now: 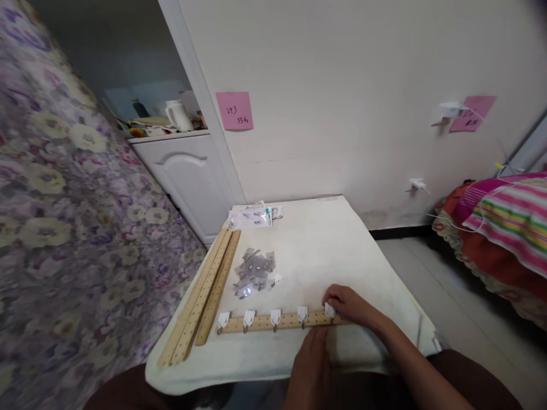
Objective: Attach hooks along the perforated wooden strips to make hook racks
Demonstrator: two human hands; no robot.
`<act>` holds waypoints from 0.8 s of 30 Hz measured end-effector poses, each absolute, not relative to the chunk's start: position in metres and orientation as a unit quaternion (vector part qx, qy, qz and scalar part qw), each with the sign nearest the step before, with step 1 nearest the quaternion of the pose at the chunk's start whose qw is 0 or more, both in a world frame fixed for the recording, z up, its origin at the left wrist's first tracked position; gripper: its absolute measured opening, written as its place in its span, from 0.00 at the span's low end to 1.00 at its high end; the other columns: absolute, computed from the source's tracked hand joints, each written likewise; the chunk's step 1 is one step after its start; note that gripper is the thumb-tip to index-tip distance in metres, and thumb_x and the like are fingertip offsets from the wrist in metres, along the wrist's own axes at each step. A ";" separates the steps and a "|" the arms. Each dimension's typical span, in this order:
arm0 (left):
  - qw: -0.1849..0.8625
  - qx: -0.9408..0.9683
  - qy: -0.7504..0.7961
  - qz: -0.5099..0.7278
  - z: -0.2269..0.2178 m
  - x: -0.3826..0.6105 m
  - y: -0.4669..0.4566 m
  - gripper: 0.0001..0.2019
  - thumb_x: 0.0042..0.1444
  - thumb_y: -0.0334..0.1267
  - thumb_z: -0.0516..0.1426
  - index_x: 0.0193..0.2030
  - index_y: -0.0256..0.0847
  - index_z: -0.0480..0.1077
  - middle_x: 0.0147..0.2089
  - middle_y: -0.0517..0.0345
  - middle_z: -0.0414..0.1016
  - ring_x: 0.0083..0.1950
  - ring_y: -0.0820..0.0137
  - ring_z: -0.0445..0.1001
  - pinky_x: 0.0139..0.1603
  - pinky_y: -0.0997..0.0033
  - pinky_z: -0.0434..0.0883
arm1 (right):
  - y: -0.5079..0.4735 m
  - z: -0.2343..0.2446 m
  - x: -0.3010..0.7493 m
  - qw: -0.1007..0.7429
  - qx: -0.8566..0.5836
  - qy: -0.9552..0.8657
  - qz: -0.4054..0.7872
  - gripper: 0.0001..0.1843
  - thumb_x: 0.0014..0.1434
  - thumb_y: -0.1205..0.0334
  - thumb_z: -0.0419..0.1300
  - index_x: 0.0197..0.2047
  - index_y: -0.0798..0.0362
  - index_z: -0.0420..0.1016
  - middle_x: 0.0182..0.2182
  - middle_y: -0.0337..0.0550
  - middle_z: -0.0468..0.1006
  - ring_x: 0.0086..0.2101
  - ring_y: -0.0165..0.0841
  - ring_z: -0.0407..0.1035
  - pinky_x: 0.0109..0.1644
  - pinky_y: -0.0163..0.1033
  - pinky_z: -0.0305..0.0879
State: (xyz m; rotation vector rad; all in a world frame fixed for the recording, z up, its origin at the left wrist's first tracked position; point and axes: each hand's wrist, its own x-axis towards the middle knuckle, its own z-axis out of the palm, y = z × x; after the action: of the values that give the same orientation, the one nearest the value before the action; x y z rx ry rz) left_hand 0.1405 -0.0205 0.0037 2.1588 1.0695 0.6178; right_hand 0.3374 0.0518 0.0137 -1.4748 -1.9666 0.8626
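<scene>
A perforated wooden strip (288, 320) lies across the near part of the table, with several white adhesive hooks (276, 317) in a row along it. At its right end, the curled fingers of my right hand (347, 303) are on the last white hook (330, 311), partly covering it. My left hand (311, 356) lies flat on the near side, fingers stretched out and close together, tips at the strip's lower edge. Whether they touch the wood is hard to tell. Beyond the strip is a pile of clear plastic pieces (255, 267), with one loose white hook (276, 280) beside it.
More perforated wooden strips (200, 290) lie lengthwise along the table's left side. Packaging (250, 217) sits at the far left corner of the white-covered table (311, 245). A floral curtain (102, 239) hangs at left; a bed (508, 222) stands at right.
</scene>
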 end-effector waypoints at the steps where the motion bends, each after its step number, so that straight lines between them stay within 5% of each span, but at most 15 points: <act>1: 0.326 0.819 0.411 0.234 0.004 0.141 -0.020 0.22 0.57 0.32 0.44 0.59 0.38 0.59 0.58 0.44 0.63 0.59 0.61 0.61 0.60 0.55 0.59 | 0.052 0.013 0.337 0.264 -0.545 -0.729 0.319 0.11 0.54 0.67 0.50 0.32 0.54 0.75 0.32 0.43 0.75 0.34 0.32 0.67 0.39 0.35 0.60; 10: 0.332 0.810 0.450 0.178 0.016 0.149 -0.016 0.26 0.55 0.29 0.44 0.62 0.35 0.56 0.60 0.42 0.61 0.60 0.60 0.60 0.60 0.61 0.58 | 0.050 0.018 0.338 0.264 -0.533 -0.729 0.338 0.11 0.53 0.68 0.51 0.32 0.55 0.75 0.32 0.43 0.75 0.34 0.32 0.66 0.40 0.35 0.60; 24: 0.346 0.796 0.482 0.121 0.015 0.156 -0.008 0.30 0.51 0.26 0.45 0.63 0.43 0.53 0.59 0.48 0.62 0.57 0.62 0.63 0.57 0.65 0.60 | 0.050 0.019 0.339 0.264 -0.527 -0.735 0.337 0.12 0.53 0.69 0.50 0.32 0.54 0.75 0.32 0.43 0.75 0.34 0.32 0.67 0.40 0.35 0.60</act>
State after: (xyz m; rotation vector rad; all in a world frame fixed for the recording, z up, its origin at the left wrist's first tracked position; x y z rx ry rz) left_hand 0.1560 -0.0082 0.0150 2.0644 1.2514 0.3141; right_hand 0.3389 0.0496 0.0189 -1.4235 -1.9862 0.9104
